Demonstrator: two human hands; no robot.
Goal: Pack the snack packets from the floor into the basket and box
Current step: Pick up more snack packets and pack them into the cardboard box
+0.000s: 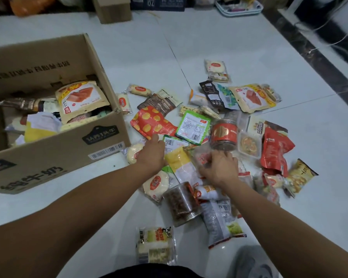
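Several snack packets lie in a heap on the white tiled floor (239,57). An open cardboard box (58,153) stands at the left and holds several packets. My left hand (152,152) reaches into the heap. Its fingers curl over the edge of a white-labelled packet (174,142), just below a red packet with yellow dots (152,122). My right hand (219,168) grips a crinkled clear packet with red print (202,157), right in front of a clear jar with a red label (224,134). No basket shows near the heap.
A second clear jar (181,203) lies on its side close to me. A lone packet (156,244) lies near my knees. A small cardboard box (112,9) and a pale tray (239,10) stand at the far wall. A dark floor border (319,57) with cables runs along the right.
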